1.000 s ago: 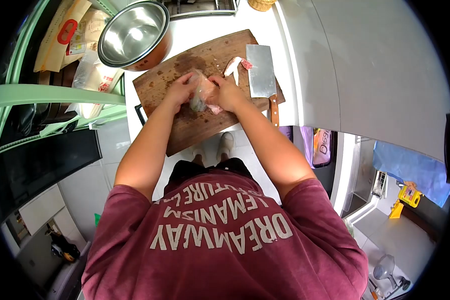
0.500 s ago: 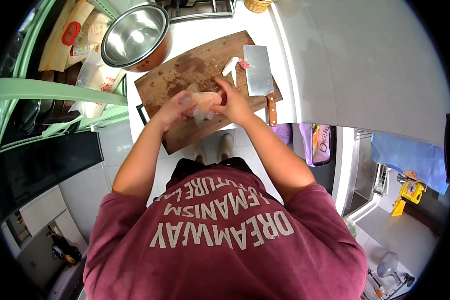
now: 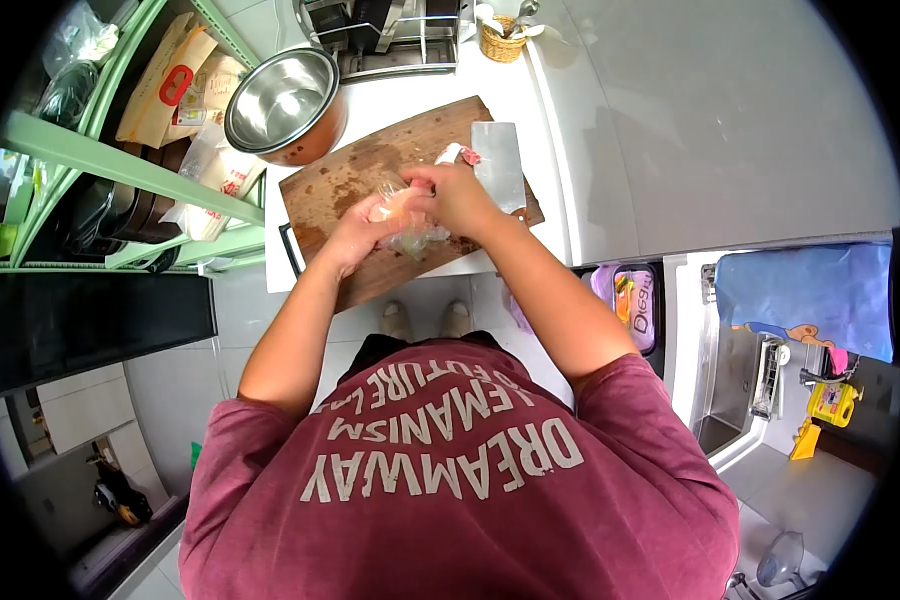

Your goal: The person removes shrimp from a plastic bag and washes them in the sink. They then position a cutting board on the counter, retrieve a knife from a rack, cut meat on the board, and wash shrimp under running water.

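Over the wooden cutting board point(image 3: 345, 165), my left hand point(image 3: 358, 236) closes round a pale pink piece of raw meat point(image 3: 398, 203) from its left side. Clear plastic bag film point(image 3: 415, 240) hangs crumpled around and below the meat. My right hand point(image 3: 458, 198) bends over the meat's right side, its fingers pressed on the meat or the film; the fingertips are partly hidden. Just beyond that hand lies a white and red meat scrap point(image 3: 450, 154), partly covered by it. A cleaver point(image 3: 498, 165) rests on the board's right part, its handle mostly hidden by my right forearm.
A steel-lined pot point(image 3: 305, 140) stands on the white counter point(image 3: 395, 88) past the board's far left corner. Green shelving point(image 3: 135, 170) with bags is on the left. At the back are a metal rack point(image 3: 395, 60) and a wicker basket point(image 3: 502, 42). A sink point(image 3: 725, 400) lies to the right.
My right hand has turned from beside the meat to over it, now covering part of the scrap and the cleaver's handle. The whole view has shifted, showing more of the back counter.
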Available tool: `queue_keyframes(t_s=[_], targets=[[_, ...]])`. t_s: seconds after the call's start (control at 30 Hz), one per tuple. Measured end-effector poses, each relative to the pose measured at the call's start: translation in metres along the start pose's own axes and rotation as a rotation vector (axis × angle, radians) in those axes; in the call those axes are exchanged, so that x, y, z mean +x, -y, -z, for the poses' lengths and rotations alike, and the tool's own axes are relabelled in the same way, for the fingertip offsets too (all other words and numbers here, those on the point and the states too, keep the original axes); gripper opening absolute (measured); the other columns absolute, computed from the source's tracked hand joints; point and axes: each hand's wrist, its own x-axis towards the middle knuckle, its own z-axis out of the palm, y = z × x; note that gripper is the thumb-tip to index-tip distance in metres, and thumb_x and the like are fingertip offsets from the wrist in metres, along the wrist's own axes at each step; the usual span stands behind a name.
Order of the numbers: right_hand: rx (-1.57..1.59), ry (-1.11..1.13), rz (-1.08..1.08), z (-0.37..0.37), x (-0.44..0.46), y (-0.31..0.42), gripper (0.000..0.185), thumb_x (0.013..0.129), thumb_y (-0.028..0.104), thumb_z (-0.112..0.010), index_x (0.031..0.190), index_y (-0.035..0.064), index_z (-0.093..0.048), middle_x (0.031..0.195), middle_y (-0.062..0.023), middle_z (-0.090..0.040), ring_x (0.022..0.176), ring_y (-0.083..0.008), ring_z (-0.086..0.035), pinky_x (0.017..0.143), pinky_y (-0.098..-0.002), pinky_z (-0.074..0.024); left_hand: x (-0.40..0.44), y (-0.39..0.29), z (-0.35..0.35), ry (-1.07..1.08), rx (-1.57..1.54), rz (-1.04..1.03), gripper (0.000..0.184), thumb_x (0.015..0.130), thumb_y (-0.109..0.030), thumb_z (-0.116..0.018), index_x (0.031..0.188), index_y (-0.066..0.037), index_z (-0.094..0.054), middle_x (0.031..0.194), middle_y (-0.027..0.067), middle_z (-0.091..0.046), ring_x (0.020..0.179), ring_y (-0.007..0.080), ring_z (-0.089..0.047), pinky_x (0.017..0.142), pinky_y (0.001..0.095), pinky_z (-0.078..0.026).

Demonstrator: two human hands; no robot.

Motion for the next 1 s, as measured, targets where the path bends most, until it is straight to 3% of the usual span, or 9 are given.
queue_keyframes(t_s=[0.03, 0.13, 0.23, 0.27, 0.37, 0.47, 0.67, 0.83, 1.0], targets=[[0.034, -0.012, 0.012, 0.007, -0.001, 0.003, 0.040, 0.072, 0.015, -0.074, 0.110, 0.0046, -0.065, 0.094, -0.0127, -0.068, 0.086, -0.0282, -0.065, 0.076, -0.0358, -0.0498, 0.000, -0.001, -0.005, -0.006, -0.106, -0.008, 0.047, 0.087, -0.014, -0.065, 0.130, -0.013, -0.047, 0.104, 0.0007, -0.062, 0.086, 0.0111, -0.060, 0.069, 0.0261, -0.049], [0.032, -0.458, 0.262, 0.032, -0.003, 0.003, 0.040, 0.080, 0.018, -0.069, 0.116, 0.0030, -0.062, 0.095, -0.0086, -0.069, 0.087, -0.0240, -0.064, 0.079, -0.0349, -0.0493, -0.011, -0.014, -0.019, -0.056, -0.437, -0.070, 0.047, 0.088, -0.017, -0.063, 0.132, -0.013, -0.044, 0.112, 0.0019, -0.061, 0.095, 0.0136, -0.061, 0.076, 0.0312, -0.050], [0.723, -0.470, -0.259, 0.036, -0.019, -0.025, 0.036, 0.089, 0.027, -0.062, 0.115, 0.0021, -0.061, 0.100, -0.0070, -0.068, 0.090, -0.0183, -0.063, 0.080, -0.0313, -0.0492, -0.019, -0.016, -0.020, -0.034, -0.633, -0.193, 0.050, 0.092, -0.020, -0.057, 0.137, -0.016, -0.037, 0.127, 0.0036, -0.054, 0.112, 0.0190, -0.055, 0.091, 0.0401, -0.045], [0.730, -0.117, -0.541, 0.037, -0.023, -0.035, 0.033, 0.094, 0.033, -0.055, 0.108, 0.0041, -0.062, 0.099, -0.0074, -0.066, 0.090, -0.0139, -0.062, 0.078, -0.0282, -0.0499, -0.020, -0.018, -0.022, -0.024, -0.678, -0.229, 0.050, 0.092, -0.020, -0.057, 0.138, -0.017, -0.037, 0.129, 0.0039, -0.053, 0.114, 0.0194, -0.054, 0.092, 0.0405, -0.044], [1.150, 0.003, -0.601, 0.010, -0.043, -0.001, 0.022, 0.094, 0.026, -0.054, 0.096, 0.0054, -0.062, 0.086, -0.0051, -0.063, 0.077, -0.0133, -0.061, 0.071, -0.0266, -0.0511, -0.019, -0.021, -0.024, 0.029, -0.705, -0.274, 0.054, 0.092, -0.020, -0.056, 0.141, -0.018, -0.034, 0.133, 0.0045, -0.050, 0.119, 0.0200, -0.050, 0.095, 0.0420, -0.042], [1.090, -0.055, -0.403, 0.003, -0.043, 0.001, 0.019, 0.094, 0.022, -0.056, 0.094, 0.0052, -0.064, 0.084, -0.0031, -0.064, 0.074, -0.0115, -0.059, 0.067, -0.0236, -0.0493, -0.019, -0.022, -0.021, 0.079, -0.654, -0.304, 0.056, 0.092, -0.018, -0.057, 0.142, -0.014, -0.032, 0.133, 0.0055, -0.049, 0.118, 0.0198, -0.050, 0.096, 0.0409, -0.042], [0.799, -0.407, -0.403, 0.007, -0.041, 0.020, 0.014, 0.091, 0.014, -0.060, 0.081, 0.0054, -0.066, 0.075, 0.0012, -0.062, 0.063, -0.0056, -0.049, 0.060, -0.0204, -0.0418, -0.022, -0.015, 0.004, 0.154, -0.392, -0.287, 0.054, 0.086, -0.008, -0.065, 0.135, -0.004, -0.041, 0.125, 0.0049, -0.055, 0.112, 0.0153, -0.054, 0.092, 0.0288, -0.045], [0.697, -0.637, -0.237, -0.032, -0.034, 0.047, 0.012, 0.090, 0.010, -0.060, 0.086, 0.0010, -0.066, 0.071, 0.0015, -0.060, 0.064, -0.0046, -0.050, 0.062, -0.0200, -0.0414, -0.021, -0.019, 0.043, 0.147, -0.239, -0.335, 0.050, 0.085, -0.005, -0.064, 0.130, 0.000, -0.043, 0.118, 0.0075, -0.059, 0.101, 0.0147, -0.059, 0.083, 0.0268, -0.049], [0.252, -0.758, -0.285, -0.056, -0.049, 0.079, 0.014, 0.088, 0.012, -0.061, 0.085, -0.0008, -0.066, 0.066, -0.0014, -0.061, 0.059, -0.0075, -0.053, 0.056, -0.0250, -0.0441, -0.024, -0.011, 0.064, 0.208, 0.001, -0.350, 0.048, 0.083, -0.005, -0.065, 0.126, 0.002, -0.046, 0.112, 0.0087, -0.062, 0.096, 0.0150, -0.062, 0.077, 0.0283, -0.051]])
